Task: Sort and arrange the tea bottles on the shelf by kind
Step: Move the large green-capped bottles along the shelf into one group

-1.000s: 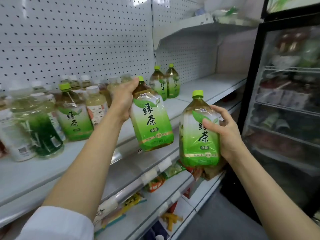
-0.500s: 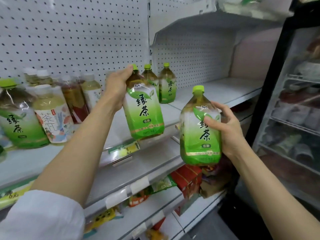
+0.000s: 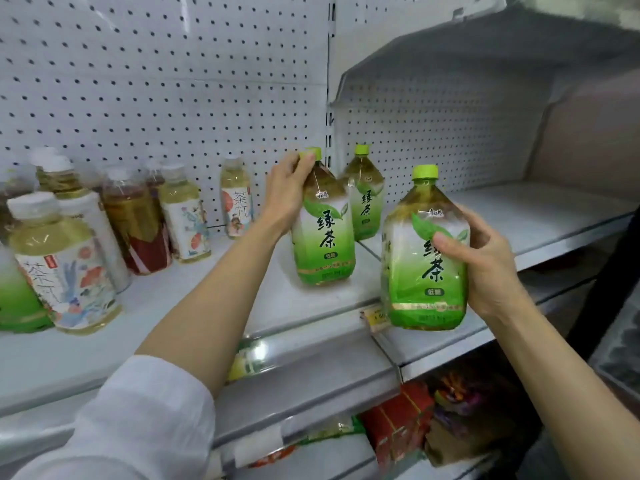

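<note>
My left hand [image 3: 285,194] grips the neck of a big green tea bottle [image 3: 323,233] with a green cap, which stands on the white shelf [image 3: 284,306] near its right end. Just behind it another green tea bottle [image 3: 365,199] stands by the pegboard. My right hand [image 3: 481,268] holds a third green tea bottle [image 3: 426,268] upright in the air, in front of the shelf's front edge. To the left stand smaller white-capped tea bottles: pale ones with flowered labels [image 3: 65,271] [image 3: 185,216] [image 3: 237,202] and a dark red-labelled one [image 3: 138,223].
A further green-labelled bottle [image 3: 17,303] shows at the far left edge. The adjoining shelf [image 3: 554,213] on the right is bare. Snack packets [image 3: 398,420] fill the lower shelves. A dark fridge frame [image 3: 616,268] stands at the right.
My left hand has carried its green tea bottle up and back and set it on the shelf in front of the standing one. My right hand's bottle has risen toward the shelf edge.
</note>
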Demonstrator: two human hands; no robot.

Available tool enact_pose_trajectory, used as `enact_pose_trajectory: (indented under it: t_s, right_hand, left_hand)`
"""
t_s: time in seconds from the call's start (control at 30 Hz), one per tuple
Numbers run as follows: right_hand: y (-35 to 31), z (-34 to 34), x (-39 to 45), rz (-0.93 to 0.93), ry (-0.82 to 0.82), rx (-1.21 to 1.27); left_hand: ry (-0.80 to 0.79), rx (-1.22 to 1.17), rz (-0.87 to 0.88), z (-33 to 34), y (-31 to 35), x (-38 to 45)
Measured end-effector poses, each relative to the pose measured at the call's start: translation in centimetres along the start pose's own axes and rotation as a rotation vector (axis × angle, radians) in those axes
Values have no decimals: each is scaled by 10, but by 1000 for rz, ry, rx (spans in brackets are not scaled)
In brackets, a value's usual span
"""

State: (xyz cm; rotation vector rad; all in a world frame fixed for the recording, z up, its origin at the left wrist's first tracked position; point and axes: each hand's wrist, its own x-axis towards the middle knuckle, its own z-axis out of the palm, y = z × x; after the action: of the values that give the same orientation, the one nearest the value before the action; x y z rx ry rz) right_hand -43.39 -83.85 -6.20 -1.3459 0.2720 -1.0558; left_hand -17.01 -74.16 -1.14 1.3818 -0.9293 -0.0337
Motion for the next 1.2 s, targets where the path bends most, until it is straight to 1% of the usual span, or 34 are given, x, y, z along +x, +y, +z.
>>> enact_pose_trajectory:
  t_s: [0.1, 0.2, 0.33, 0.37, 0.47, 0.5, 0.57, 0.6, 0.63, 0.73, 0.8, 0.97, 1.03, 1.1, 1.13, 1.17, 1.2]
  right_hand:
    - [6, -6, 29, 4, -40, 11]
    - [12, -11, 57, 10, -77, 25]
    - [29, -8, 97, -42, -130, -12]
    - [36, -7, 107, -66, -142, -21]
    - [55, -4, 135, -100, -180, -49]
    - [61, -4, 143, -105, -191, -58]
    - [70, -4, 157, -121, -208, -98]
    - [75, -5, 163, -138, -223, -136]
    - [79, -6, 168, -153, -243, -175]
    - [91, -14, 178, -156, -322, -264]
    - [98, -19, 181, -161, -356, -319]
    - [110, -22, 185, -214, -335, -486]
    - [108, -18, 174, -321, -234, -633]
    - [103, -10, 163, -553, -90, -724]
    - [98, -2, 156, -716, -51, -734]
    - [93, 9, 150, -883, -47, -731]
    - [87, 23, 143, -1024, -78, -716]
  left_hand:
    - [38, 97, -6, 11, -12, 5]
    - [64, 172, 30, 24, -19, 11]
    - [44, 407, 95, 33, -19, 19]
    - [38, 448, 85, 30, -19, 16]
    - [-18, 547, -76, 21, -28, -11]
    - [-49, 585, -104, 20, -35, -21]
    - [-78, 550, -106, 19, -52, -28]
    - [-64, 524, -93, 18, -58, -25]
    - [-51, 527, -85, 18, -62, -20]
    - [-26, 610, -140, 26, -64, -11]
    - [-18, 614, -159, 32, -64, -10]
    - [-7, 659, -161, 40, -54, -16]
    - [-38, 731, -152, 36, -48, -25]
    - [-47, 876, -101, 22, -41, -33]
    - [-10, 949, -62, 10, -39, -37]
    - [55, 1012, -28, -5, -38, -39]
    - [142, 1059, -12, -22, -38, -39]
